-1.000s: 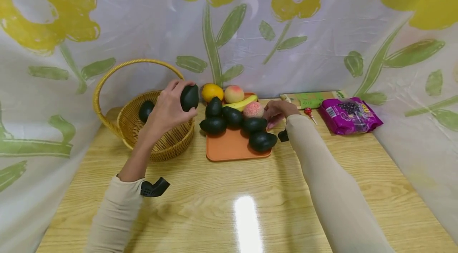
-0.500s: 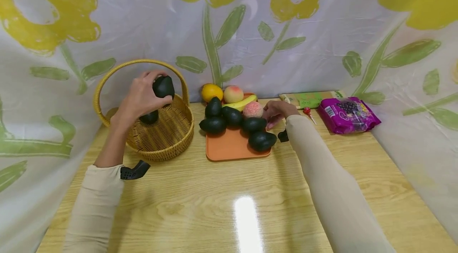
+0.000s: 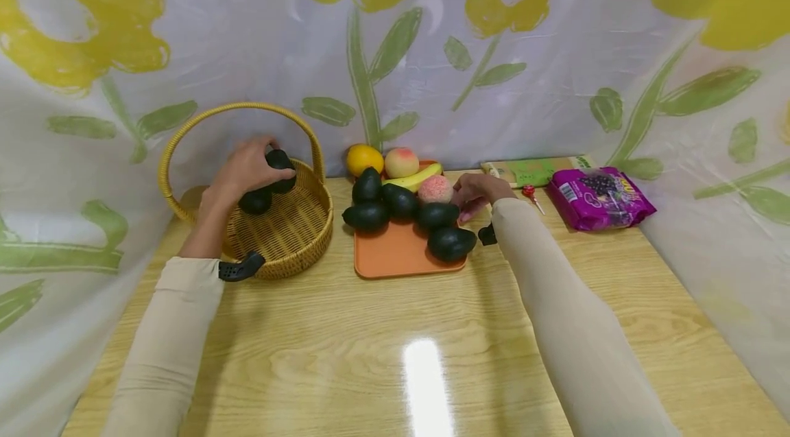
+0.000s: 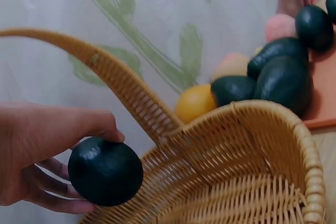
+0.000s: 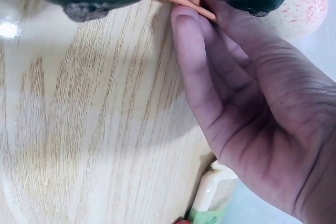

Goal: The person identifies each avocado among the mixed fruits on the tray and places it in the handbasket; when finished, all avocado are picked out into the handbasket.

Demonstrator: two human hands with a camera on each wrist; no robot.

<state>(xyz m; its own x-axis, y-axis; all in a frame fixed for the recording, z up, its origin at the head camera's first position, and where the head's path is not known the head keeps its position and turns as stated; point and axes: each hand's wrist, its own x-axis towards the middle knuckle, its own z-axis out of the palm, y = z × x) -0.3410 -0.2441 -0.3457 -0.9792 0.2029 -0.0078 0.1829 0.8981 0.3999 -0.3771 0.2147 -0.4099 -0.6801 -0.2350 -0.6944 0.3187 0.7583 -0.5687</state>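
Observation:
Inside the wicker basket point(image 3: 296, 258), the left hand point(image 3: 247, 168) grips a dark green avocado point(image 3: 280, 166) between thumb and fingers. A second avocado point(image 3: 255, 202) lies in the basket just beneath it. In the left wrist view the gripped avocado point(image 4: 105, 171) hangs over the basket's near side. The right hand point(image 3: 478, 191) pinches the right edge of the orange tray point(image 3: 395, 255); its thumb and fingers meet at the rim point(image 5: 184, 2) in the right wrist view. Several avocados point(image 3: 400, 202) lie on the tray, with a banana point(image 3: 416, 178) and a pink peach point(image 3: 435, 189) behind.
The basket's tall handle point(image 3: 247, 105) arches over the left hand. A yellow fruit point(image 3: 363, 160) and another peach point(image 3: 401, 162) sit at the back. To the right are a green package point(image 3: 537, 170), a lollipop point(image 3: 529, 191) and a purple bag point(image 3: 600, 198).
The left hand has carried its avocado leftward from above the basket's right rim and lowered it into the basket. The right hand has stayed at the tray's edge.

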